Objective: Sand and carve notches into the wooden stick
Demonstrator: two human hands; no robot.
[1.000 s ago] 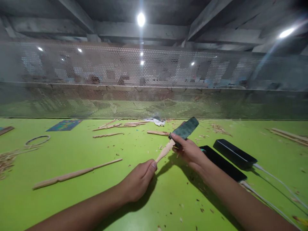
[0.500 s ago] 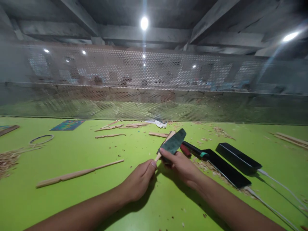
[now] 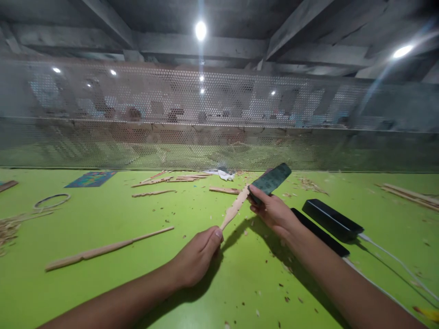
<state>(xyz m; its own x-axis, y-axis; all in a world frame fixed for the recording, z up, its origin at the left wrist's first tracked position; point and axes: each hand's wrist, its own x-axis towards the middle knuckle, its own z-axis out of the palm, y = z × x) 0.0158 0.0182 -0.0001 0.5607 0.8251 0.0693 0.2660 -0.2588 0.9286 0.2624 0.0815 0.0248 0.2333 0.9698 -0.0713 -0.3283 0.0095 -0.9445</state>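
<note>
My left hand [image 3: 202,253] is closed around the thin end of a carved wooden stick [image 3: 235,209], which slants up and away to the right. Between the thumb and fingers of my right hand [image 3: 274,212] is a dark green piece of sandpaper [image 3: 272,179], its far end pointing up and right. The sandpaper's near edge lies at the far end of the stick; I cannot tell whether they touch. A longer carved wooden rod [image 3: 109,249] lies on the green table [image 3: 144,278] to the left of my left hand.
Several carved sticks [image 3: 154,193] lie farther back, near a perforated metal screen [image 3: 212,151]. A black power bank [image 3: 331,220] and a phone [image 3: 322,235] with white cables are at the right. Wood shavings [image 3: 8,230], a ring [image 3: 52,201] and a patterned card [image 3: 91,179] lie left.
My right hand has slid the sandpaper up and right along the stick, uncovering its wider part. My left hand stays nearly in place. Dust and bits show in the air.
</note>
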